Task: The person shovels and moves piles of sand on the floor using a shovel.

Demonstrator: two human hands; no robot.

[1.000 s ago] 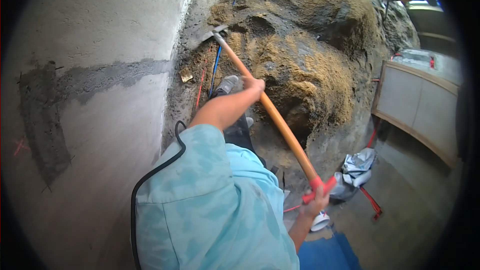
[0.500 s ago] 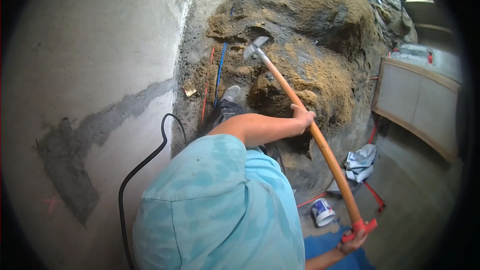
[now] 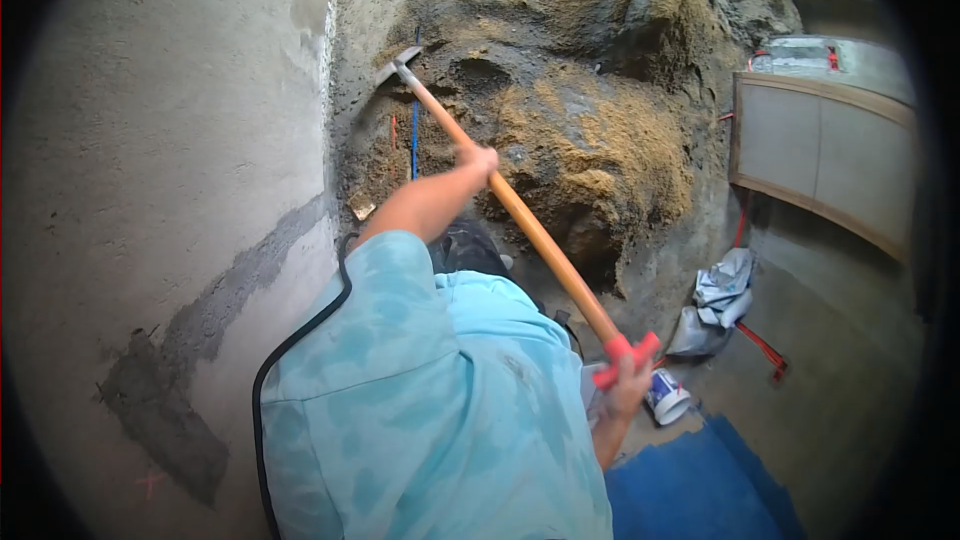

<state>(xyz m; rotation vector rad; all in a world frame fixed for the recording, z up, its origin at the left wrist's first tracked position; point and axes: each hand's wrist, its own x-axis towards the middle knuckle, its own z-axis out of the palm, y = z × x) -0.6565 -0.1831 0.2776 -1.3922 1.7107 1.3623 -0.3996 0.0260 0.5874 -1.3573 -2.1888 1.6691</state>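
A long-handled shovel with a wooden shaft point(image 3: 540, 235) slants across the view from upper left to lower right. Its metal blade point(image 3: 399, 65) is seen nearly edge-on, over the ground between the wall and the dirt mound. My left hand point(image 3: 480, 162) is wrapped round the upper part of the shaft. At the other end, my right hand point(image 3: 628, 385) grips the red T-shaped handle point(image 3: 625, 358), slightly blurred. Whether the blade touches the ground or carries any dirt, I cannot tell.
A mound of brown dirt point(image 3: 600, 140) rises ahead. On the left stands a plaster wall point(image 3: 180, 140) with a black cable point(image 3: 300, 330) beside it. A blue pipe point(image 3: 415, 135) lies along the ground. To the right are a framed panel point(image 3: 820, 155), a crumpled bag point(image 3: 722, 290) and a white-blue bucket point(image 3: 668, 400).
The shovel blade has swung left and slightly up in view, toward the wall. Both hands have moved left and upward with it, still holding the shaft and handle. The camera view has also shifted.
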